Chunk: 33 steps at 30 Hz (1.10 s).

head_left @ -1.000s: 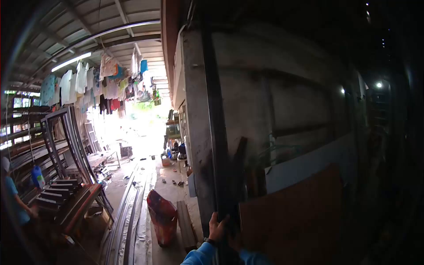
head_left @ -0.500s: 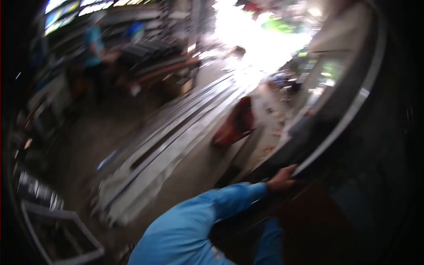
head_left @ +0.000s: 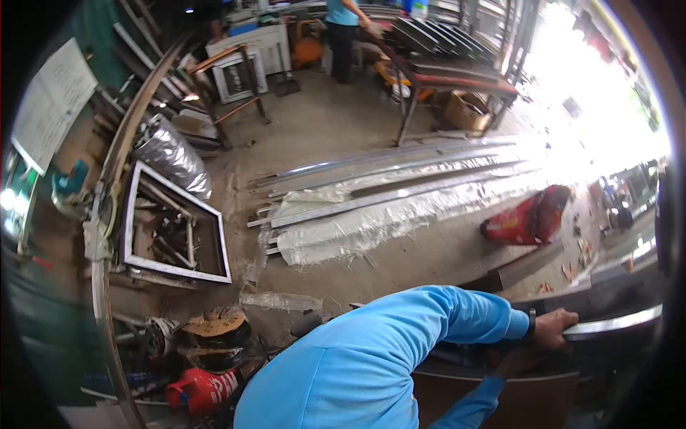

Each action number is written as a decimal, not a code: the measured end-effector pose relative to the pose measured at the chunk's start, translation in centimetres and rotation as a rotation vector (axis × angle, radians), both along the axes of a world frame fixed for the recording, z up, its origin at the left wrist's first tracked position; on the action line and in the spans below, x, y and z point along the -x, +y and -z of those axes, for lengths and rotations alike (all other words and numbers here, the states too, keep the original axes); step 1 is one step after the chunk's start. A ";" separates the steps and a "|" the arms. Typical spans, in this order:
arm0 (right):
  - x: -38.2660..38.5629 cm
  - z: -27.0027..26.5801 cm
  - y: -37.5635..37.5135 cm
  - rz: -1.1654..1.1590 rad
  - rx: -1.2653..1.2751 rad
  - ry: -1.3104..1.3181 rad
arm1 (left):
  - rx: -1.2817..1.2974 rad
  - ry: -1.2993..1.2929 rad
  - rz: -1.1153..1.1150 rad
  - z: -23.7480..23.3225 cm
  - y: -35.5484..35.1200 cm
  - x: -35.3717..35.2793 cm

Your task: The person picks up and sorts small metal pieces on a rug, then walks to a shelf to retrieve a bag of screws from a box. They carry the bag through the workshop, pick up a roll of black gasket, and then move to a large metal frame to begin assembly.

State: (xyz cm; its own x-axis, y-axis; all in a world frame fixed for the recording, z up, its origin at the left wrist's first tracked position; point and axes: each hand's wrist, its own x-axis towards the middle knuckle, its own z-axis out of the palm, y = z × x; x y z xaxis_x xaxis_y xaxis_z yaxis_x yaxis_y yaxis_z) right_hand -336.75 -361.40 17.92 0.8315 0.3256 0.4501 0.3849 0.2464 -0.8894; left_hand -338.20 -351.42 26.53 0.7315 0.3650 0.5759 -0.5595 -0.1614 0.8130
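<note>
My left hand, with a dark band at the wrist and a blue sleeve, is closed at the near end of a long silver metal strip at the lower right. Just below it, my right hand reaches up in deep shadow, close to the left one; its fingers are too dark to make out. A dark surface lies beneath both hands, with a brown panel under its light edge.
Metal profiles lie on plastic sheeting on the floor. A red bag stands nearer. A white frame leans at left, above a red sack. Another person stands by a rack of dark profiles.
The view has swung right and sharpened, so the floor profiles and red bag sit differently in it. My left hand appears farther right and lower, still at the strip; my right hand now shows dimly.
</note>
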 end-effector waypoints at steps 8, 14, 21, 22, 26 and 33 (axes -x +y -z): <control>-0.3 -4.0 -2.3 -0.074 -0.163 0.006 | -0.059 0.121 -0.068 2.2 3.1 12.4; 10.6 -16.5 2.3 -0.194 -0.271 0.108 | -0.147 0.056 -0.259 3.4 3.4 21.6; 22.1 -18.2 2.5 -0.330 -0.334 -0.065 | -0.295 0.093 -0.412 2.7 2.6 32.6; 22.0 -17.9 2.5 -0.400 -0.353 -0.055 | -0.302 0.118 -0.434 2.6 2.5 33.9; 21.0 -15.8 3.9 -0.651 -0.447 -0.016 | -0.414 0.164 -0.555 2.0 3.0 38.2; 29.1 -15.8 9.8 -0.826 -0.428 -0.008 | -0.610 0.249 -0.763 1.7 5.0 43.4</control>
State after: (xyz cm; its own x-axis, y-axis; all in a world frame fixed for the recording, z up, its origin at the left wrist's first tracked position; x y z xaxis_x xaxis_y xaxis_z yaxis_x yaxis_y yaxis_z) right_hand -365.83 -351.57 33.71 0.4067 0.6180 0.6728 -0.0531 0.7512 -0.6580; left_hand -381.61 -346.46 24.82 0.5501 0.4805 0.6831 0.0420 -0.8328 0.5520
